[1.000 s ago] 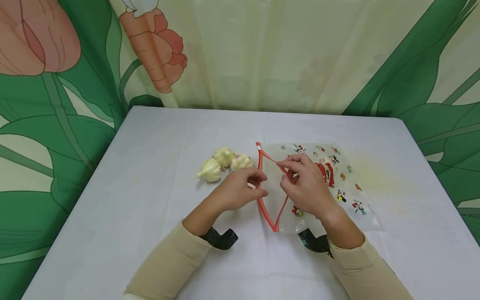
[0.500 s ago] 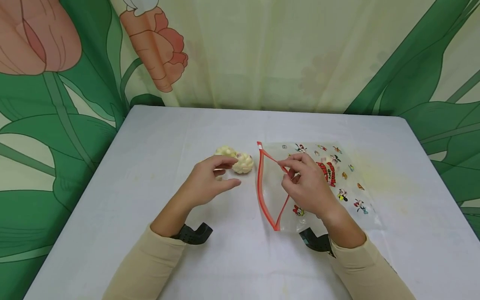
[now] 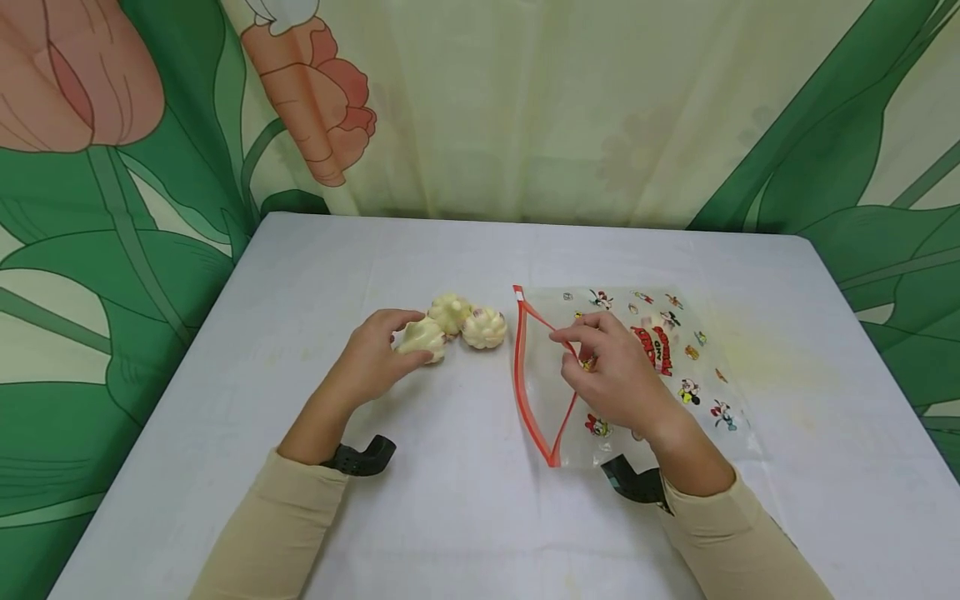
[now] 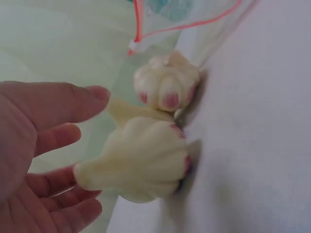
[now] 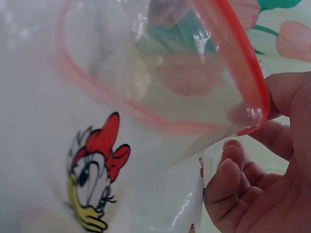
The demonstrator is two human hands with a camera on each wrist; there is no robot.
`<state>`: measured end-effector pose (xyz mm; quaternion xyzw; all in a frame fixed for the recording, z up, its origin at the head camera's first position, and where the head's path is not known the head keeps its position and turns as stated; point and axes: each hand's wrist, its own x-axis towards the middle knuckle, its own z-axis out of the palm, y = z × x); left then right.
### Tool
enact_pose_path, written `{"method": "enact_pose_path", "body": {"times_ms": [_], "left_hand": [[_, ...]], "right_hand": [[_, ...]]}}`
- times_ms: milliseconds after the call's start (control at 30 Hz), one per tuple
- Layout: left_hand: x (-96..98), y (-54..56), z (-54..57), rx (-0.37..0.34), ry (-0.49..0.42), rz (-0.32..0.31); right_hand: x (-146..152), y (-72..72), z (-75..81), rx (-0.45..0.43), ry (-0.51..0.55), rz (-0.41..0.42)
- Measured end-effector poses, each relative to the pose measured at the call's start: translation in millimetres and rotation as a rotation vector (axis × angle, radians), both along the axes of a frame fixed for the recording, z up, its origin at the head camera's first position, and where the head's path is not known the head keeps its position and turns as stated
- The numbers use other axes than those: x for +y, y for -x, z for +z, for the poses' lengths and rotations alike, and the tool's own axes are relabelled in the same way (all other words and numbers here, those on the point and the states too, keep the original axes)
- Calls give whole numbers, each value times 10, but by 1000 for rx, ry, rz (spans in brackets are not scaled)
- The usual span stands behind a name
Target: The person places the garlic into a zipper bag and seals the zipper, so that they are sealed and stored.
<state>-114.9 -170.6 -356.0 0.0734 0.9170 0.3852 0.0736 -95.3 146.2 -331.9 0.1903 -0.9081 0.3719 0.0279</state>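
My left hand (image 3: 367,360) reaches around the leftmost garlic bulb (image 3: 422,340), thumb on the near side and fingers on the far side. In the left wrist view, the fingertips (image 4: 68,177) meet the stem of this bulb, while the thumb stands apart from it. Two more garlic bulbs lie against it, one behind (image 3: 450,312) and one to the right (image 3: 484,328). My right hand (image 3: 618,371) holds the upper red edge of a clear zip bag (image 5: 146,167) with cartoon prints, and the bag's mouth gapes toward the garlic. One fingertip shows through the plastic.
The bag lies on a white-covered table (image 3: 262,400). Behind the table hangs a pale curtain (image 3: 525,108) with large printed flowers and green leaves. Black wrist mounts (image 3: 363,456) jut out beneath both wrists.
My left hand has moved left from the bag's mouth to the leftmost garlic bulb, with its fingers now around it. The right hand stays at the bag's edge, nearly unmoved.
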Motion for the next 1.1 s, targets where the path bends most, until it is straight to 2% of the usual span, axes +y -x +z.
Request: {"method": "enact_pose_path", "body": {"times_ms": [200,400,700,933,1100], "left_hand": [[17,40,-103,-22,65,24],[0,38,-119,-1,113,57],[-29,10,-137,9,79,106],[-36,-15,-137,31,102,105],[-39,-69,-108,56,114,77]], "right_hand": [[15,-5,9,-18,-36,26],[26,-1,26,-12,-16,28],[28,9,17,0,-3,20],[32,5,19,-9,-1,11],[33,3,25,-11,3,7]]}}
